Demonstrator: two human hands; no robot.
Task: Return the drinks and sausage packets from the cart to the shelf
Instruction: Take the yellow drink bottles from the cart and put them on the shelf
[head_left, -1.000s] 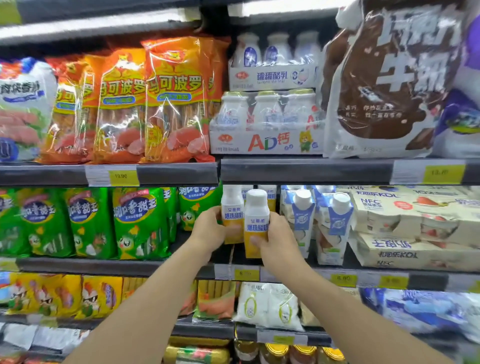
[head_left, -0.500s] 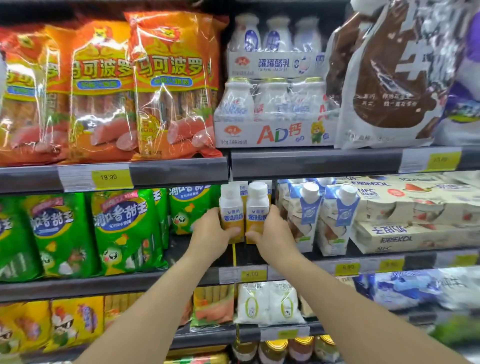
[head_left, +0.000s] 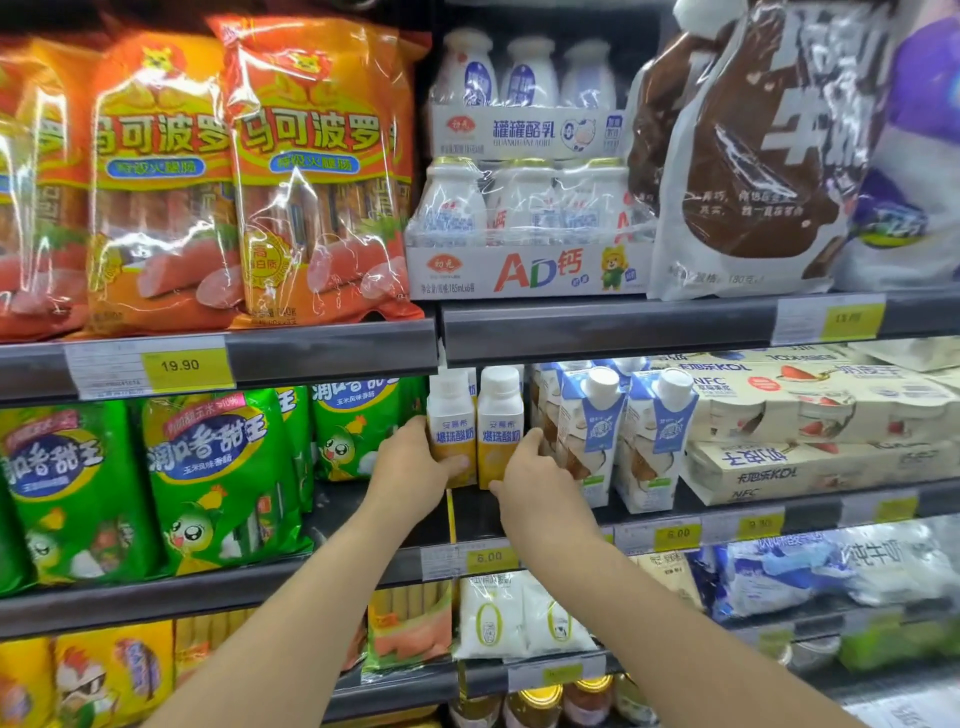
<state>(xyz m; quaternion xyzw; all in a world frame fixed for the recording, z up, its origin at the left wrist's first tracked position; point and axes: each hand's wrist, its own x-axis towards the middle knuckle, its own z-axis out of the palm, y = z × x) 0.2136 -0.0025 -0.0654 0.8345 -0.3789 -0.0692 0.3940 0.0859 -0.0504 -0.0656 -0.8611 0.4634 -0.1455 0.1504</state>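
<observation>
Middle shelf (head_left: 363, 525), centre: two small white-capped yoghurt drink bottles with white-and-yellow labels, upright, side by side and touching. Left bottle (head_left: 450, 431): held by the left hand (head_left: 410, 467), fingers curled round its left side and thumb across the yellow lower front. Right bottle (head_left: 500, 423): gripped by the right hand (head_left: 532, 475), fingers wrapped round its right side, thumb at the bottom front edge. Both bottles stand just behind the shelf's front lip, above a yellow price tag (head_left: 488, 557) reading 6.00; whether their bases rest on the shelf cannot be told.

Just right of the right hand: white-and-blue gable-top cartons with white caps (head_left: 597, 426), upright. Further right: flat cream multipack boxes (head_left: 810, 410), stacked.

Left on the same shelf: green sausage packets with a cartoon corn figure (head_left: 218, 467), standing in a row.

Upper shelf: orange sausage packets (head_left: 317, 171) at left; shrink-wrapped white bottle multipacks (head_left: 524, 208) in the centre.
</observation>
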